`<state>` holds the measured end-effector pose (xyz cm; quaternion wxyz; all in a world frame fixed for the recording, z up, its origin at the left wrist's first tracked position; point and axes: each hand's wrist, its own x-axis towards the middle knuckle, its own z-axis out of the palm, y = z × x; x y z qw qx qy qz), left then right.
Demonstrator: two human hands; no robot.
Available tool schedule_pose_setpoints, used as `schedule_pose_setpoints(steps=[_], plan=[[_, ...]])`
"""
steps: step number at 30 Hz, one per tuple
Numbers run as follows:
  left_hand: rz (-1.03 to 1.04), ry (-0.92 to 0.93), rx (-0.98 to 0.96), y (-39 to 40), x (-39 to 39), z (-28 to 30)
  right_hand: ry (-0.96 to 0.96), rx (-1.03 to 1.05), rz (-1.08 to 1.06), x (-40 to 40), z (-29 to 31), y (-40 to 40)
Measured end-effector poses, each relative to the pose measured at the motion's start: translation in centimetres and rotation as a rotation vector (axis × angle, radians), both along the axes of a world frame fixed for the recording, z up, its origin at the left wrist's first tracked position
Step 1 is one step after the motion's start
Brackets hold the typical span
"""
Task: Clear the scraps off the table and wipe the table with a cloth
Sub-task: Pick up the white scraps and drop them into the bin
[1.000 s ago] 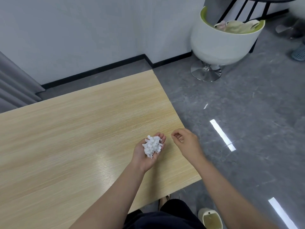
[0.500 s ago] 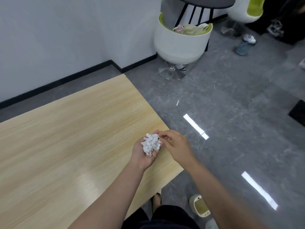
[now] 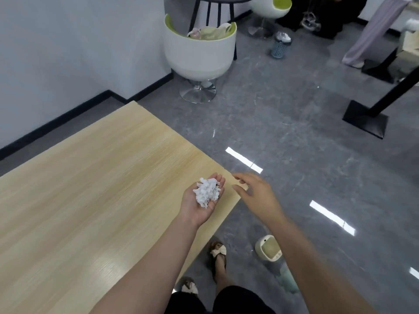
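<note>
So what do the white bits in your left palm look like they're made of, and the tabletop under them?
The scraps look like torn or crumpled paper or tissue: matte white, ragged, clumped loosely in the left hand. Foam can't be ruled out. The table looks like light wood-grain laminate or veneer with a smooth semi-gloss finish: fine straight grain lines and soft light reflections near its front edge.

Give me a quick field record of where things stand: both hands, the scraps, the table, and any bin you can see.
left hand: palm up over the table's near right corner, cupping the scraps
scraps: white pile resting in the left palm
right hand: beside the left, fingers loosely spread, holding nothing, motion-blurred
table: light wood; no scraps visible on the part in view
cloth: none in view
bins: small cream bin on the floor by the feet; grey mesh bin farther off, past the white chair
</note>
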<state>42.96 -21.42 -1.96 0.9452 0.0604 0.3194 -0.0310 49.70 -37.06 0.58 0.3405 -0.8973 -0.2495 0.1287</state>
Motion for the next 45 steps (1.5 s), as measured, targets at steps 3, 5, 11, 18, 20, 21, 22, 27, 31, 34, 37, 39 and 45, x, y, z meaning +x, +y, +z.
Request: schedule_pose_setpoints(steps=[3, 5, 11, 18, 20, 21, 22, 27, 31, 34, 37, 39, 45], plan=[[-0.076, 0.001, 0.036, -1.7, 0.4, 0.4, -0.006, -0.061, -0.03, -0.5, -0.2, -2.5], [-0.124, 0.005, 0.025, -3.1, 0.9, 0.4, -0.031, -0.091, -0.043, -0.7, -0.5, -4.3], [-0.24, 0.012, 0.05, -8.4, 2.8, 1.3, -0.081, -0.173, -0.136, -1.2, -0.5, -10.4], [-0.361, -0.005, 0.084, -16.5, 4.7, 1.8, -0.027, -0.286, -0.272, -1.4, -0.4, -19.8], [-0.387, -0.002, 0.084, -18.8, 5.3, 1.4, -0.023, -0.311, -0.296, -1.5, -0.4, -22.4], [-0.393, -0.003, 0.075, -20.0, 5.5, 1.2, -0.023, -0.317, -0.312, -1.6, -0.4, -23.7], [-0.4, -0.005, 0.07, -21.1, 5.7, 1.0, -0.026, -0.32, -0.327, -1.6, -0.5, -24.9], [-0.477, 0.01, 0.068, -25.3, 6.1, -0.7, -0.021, -0.318, -0.395, -2.3, -1.8, -29.7], [-0.54, 0.019, 0.07, -26.7, 6.6, -2.6, -0.004, -0.327, -0.477, -3.1, -3.3, -31.6], [-0.598, 0.031, 0.091, -27.1, 7.4, -4.5, 0.005, -0.332, -0.548, -3.8, -4.9, -31.9], [-0.647, 0.043, 0.113, -27.3, 8.2, -7.0, 0.053, -0.33, -0.606, -4.5, -7.6, -31.8], [-0.663, 0.053, 0.121, -27.3, 8.8, -9.1, 0.058, -0.322, -0.632, -4.6, -9.9, -31.6], [-0.643, 0.063, 0.122, -27.3, 10.3, -18.2, 0.102, -0.276, -0.658, -4.2, -19.6, -31.4]])
